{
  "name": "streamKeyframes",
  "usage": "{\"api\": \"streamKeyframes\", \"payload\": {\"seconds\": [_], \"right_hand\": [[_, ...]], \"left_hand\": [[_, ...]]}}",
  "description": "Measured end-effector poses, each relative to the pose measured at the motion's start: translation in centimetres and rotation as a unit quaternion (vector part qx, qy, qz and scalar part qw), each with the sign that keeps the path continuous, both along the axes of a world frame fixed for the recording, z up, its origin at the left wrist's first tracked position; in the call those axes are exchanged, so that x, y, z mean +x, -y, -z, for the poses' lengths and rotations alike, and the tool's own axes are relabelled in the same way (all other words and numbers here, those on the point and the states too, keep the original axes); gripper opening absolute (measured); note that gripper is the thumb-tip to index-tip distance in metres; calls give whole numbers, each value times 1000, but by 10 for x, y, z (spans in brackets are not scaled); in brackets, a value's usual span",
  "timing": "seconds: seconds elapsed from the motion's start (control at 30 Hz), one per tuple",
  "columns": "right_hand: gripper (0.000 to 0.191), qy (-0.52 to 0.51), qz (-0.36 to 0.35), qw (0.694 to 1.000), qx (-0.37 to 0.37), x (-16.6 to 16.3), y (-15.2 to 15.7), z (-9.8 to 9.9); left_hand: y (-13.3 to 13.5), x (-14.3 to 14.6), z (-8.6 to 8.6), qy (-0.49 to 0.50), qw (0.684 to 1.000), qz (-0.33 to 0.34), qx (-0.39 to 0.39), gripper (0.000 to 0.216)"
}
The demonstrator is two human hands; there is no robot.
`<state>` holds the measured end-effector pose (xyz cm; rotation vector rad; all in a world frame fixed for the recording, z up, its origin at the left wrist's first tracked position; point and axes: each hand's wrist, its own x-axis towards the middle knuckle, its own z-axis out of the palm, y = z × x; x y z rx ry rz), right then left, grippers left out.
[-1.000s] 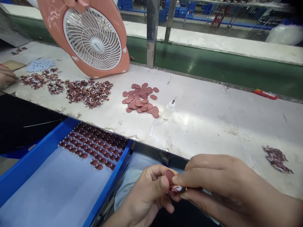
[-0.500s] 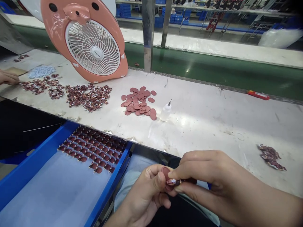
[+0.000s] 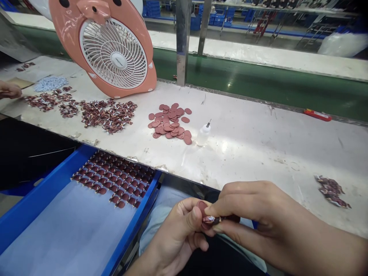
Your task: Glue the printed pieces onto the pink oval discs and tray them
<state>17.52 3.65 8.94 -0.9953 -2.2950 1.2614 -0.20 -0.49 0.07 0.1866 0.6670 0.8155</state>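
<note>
Below the table's front edge, my left hand (image 3: 179, 232) pinches a small dark-red oval disc (image 3: 202, 207) between thumb and fingers. My right hand (image 3: 253, 214) is closed too, pressing a small printed red-and-white piece (image 3: 209, 220) against that disc. Both hands meet over my lap. On the table lie a heap of the same red oval discs (image 3: 170, 122) and a small clear glue bottle with a needle tip (image 3: 203, 133) beside it. To the left spreads a pile of printed pieces (image 3: 107, 113).
A blue tray (image 3: 37, 195) at lower left holds rows of finished red pieces (image 3: 115, 178) on a pale liner. A pink fan (image 3: 110, 46) leans at the back left. Another person's hand (image 3: 8, 90) rests at the far left. More printed pieces (image 3: 332, 190) lie right; a green conveyor (image 3: 258, 82) runs behind.
My hands have stayed together at the same spot, shifting only slightly as the fingers press the piece onto the disc. The view has wobbled a little.
</note>
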Motion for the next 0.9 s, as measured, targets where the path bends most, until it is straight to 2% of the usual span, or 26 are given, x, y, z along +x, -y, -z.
{"api": "streamKeyframes", "payload": {"seconds": [0.27, 0.9], "right_hand": [[14, 6, -8, 1000, -8, -2, -3, 1], [20, -4, -22, 1000, 10, -12, -8, 1]], "left_hand": [[-1, -2, 2, -2, 1000, -8, -3, 37], [0, -9, 4, 10, 1000, -17, 4, 33]]}}
